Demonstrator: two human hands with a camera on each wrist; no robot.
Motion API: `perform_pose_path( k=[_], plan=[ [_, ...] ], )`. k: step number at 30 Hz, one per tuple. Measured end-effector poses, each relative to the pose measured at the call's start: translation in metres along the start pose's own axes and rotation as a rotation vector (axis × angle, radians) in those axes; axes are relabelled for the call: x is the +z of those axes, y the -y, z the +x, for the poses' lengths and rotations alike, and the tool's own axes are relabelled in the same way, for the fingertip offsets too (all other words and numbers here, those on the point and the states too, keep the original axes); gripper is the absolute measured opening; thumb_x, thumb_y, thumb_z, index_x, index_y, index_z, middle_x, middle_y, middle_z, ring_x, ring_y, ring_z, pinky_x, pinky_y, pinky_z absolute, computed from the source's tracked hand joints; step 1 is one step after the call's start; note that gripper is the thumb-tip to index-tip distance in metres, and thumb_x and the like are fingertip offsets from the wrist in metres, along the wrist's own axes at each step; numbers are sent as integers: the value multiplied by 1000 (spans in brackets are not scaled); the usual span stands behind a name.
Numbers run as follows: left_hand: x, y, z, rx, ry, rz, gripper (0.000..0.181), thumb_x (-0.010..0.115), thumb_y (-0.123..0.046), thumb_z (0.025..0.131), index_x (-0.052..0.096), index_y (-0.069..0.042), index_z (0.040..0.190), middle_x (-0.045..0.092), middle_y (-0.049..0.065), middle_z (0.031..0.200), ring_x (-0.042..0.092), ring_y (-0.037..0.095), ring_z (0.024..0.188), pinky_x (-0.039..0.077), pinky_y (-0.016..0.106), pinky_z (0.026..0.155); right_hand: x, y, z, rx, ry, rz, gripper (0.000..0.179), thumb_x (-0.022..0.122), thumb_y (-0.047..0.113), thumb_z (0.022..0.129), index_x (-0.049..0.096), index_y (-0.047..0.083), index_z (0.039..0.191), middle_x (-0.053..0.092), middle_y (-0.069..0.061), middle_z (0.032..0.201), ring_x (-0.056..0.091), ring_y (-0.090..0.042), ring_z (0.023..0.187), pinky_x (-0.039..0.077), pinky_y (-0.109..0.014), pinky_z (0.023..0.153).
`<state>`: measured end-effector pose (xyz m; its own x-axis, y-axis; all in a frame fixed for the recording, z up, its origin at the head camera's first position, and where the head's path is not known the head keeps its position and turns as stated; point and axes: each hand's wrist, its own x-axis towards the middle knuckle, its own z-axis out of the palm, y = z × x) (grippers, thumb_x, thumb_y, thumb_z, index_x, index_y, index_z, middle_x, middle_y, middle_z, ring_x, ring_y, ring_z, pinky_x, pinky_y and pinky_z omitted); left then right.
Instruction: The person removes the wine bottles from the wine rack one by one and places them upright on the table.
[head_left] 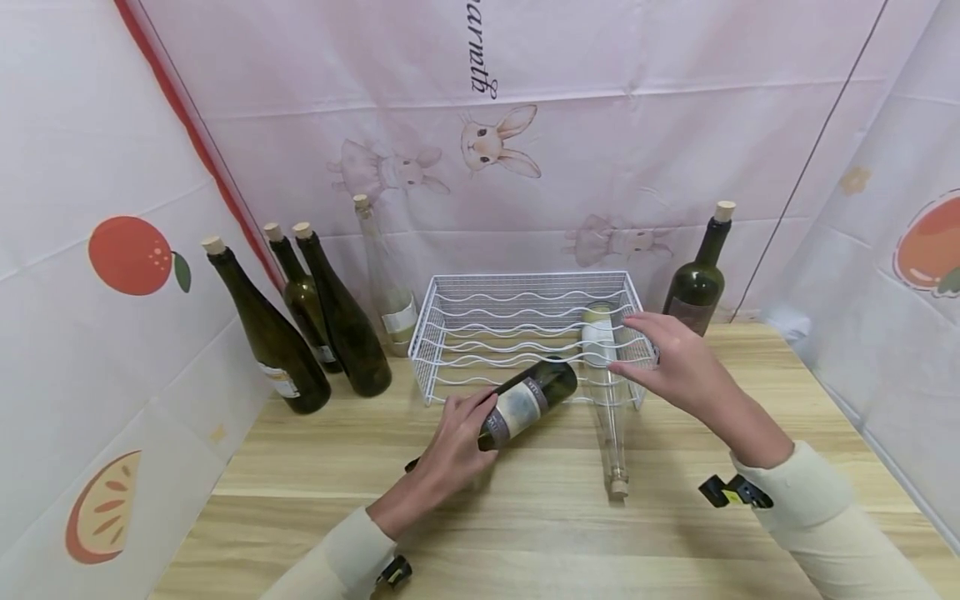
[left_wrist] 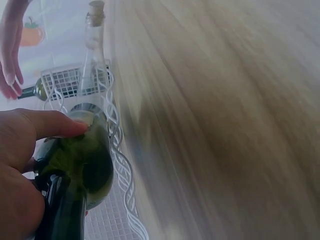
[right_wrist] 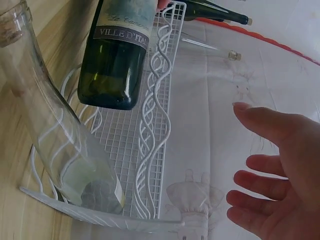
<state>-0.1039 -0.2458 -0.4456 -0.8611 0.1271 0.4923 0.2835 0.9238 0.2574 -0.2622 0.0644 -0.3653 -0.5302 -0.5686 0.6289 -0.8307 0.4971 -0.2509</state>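
My left hand (head_left: 457,442) grips a dark green wine bottle (head_left: 520,410) round its body. The bottle is tilted, its base over the front rails of a white wire wine rack (head_left: 525,346); its pale label reads "VILLE D'ITAL..." in the right wrist view. A clear corked bottle (head_left: 609,417) lies in the rack's right side, its neck jutting out toward me. My right hand (head_left: 678,362) is raised beside the rack's right end, thumb and fingers spread, apart from the clear bottle in the right wrist view. Fingers hide part of the green bottle's body.
Left of the rack stand several corked bottles: dark green bottles (head_left: 273,342) and a clear bottle (head_left: 390,283) near the back. Behind the right hand stands another dark green bottle (head_left: 697,279). A printed cloth (head_left: 562,192) hangs behind the wooden table (head_left: 525,533).
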Motion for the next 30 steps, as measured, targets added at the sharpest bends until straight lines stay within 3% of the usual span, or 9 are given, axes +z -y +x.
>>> perform_pose_path(
  k=[18,26,30],
  plan=[
    [-11,4,-8,94,18,106,78,87,-1,71,59,-2,144,57,15,151,56,31,122,61,34,88,35,28,-5,-189,46,35,76,95,32,69,65,-3,130,67,-21,131,65,-41,121,57,-54,101],
    [-10,13,-9,259,-70,203,69,85,-3,73,62,0,138,60,19,147,60,33,121,62,36,89,45,42,-2,-245,91,36,76,96,31,70,64,-2,130,66,-20,130,64,-36,123,57,-49,103],
    [-10,16,-10,353,-101,282,49,67,-4,88,63,0,137,61,21,145,61,35,120,61,40,93,50,46,-2,-270,106,20,77,96,32,70,64,-3,130,66,-19,132,63,-37,125,57,-48,104]
  ],
)
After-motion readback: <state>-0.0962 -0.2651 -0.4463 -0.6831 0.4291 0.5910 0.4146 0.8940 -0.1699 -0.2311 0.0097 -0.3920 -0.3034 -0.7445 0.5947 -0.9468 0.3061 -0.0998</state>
